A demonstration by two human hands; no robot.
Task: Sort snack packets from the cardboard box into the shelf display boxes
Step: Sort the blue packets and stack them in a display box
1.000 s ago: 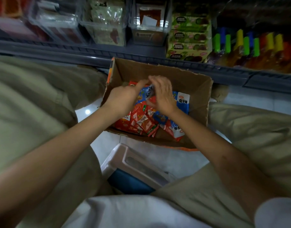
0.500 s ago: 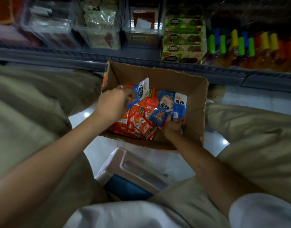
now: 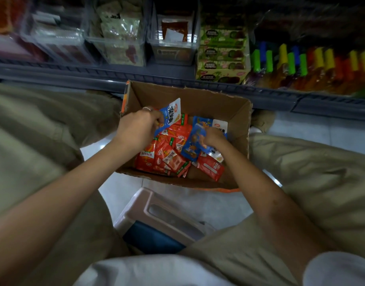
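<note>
With the cardboard box (image 3: 198, 100) set on the floor (image 3: 208, 205) just below the shelf display boxes (image 3: 119, 44), both our arms reach down into it: the left hand (image 3: 136, 131) pinches one blue packet (image 3: 171, 114) in its fingers (image 3: 155, 120) above the red packets (image 3: 167, 155), while the right hand (image 3: 214, 137) curls its fingers round a second blue packet (image 3: 193, 145), apparently to gather the blues together.

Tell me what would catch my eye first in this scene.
The open cardboard box in the middle, heaped with red snack packets, stands out first. Over it, the left hand grips a blue-and-white packet and the right hand pinches a second blue packet. Upper right, the shelf holds a row of bright coloured tubes.
</note>
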